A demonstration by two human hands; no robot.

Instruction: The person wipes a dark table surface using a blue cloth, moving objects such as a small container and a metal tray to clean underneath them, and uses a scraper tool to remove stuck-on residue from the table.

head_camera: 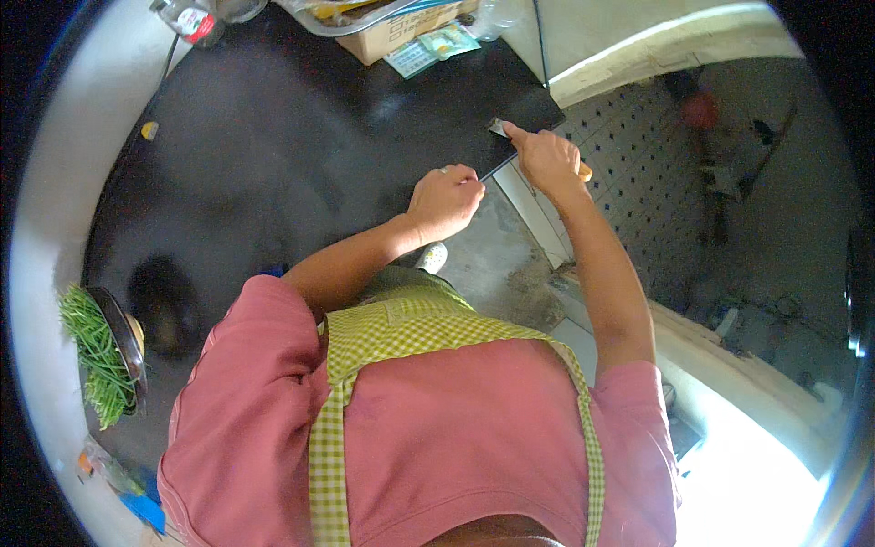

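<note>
My right hand (547,158) grips a flat-bladed scraper (497,127) near the front right corner of a black tabletop (273,137). The index finger lies along the metal blade, which touches or nearly touches the surface. The end of an orange-brown handle (586,171) sticks out behind the palm. At the table's front edge, left of the scraper, is my left hand (448,202) with its fingers curled. Its palm and fingertips are hidden, so whether it grips the edge or something small is not visible.
A cardboard box (403,31) and printed packets (448,42) stand at the back. A labelled glass jar (195,26) sits at the far left corner. Green vegetables (99,355) lie in a dark bowl (119,335) at left. A yellow-and-white piece (149,130) lies near the wall.
</note>
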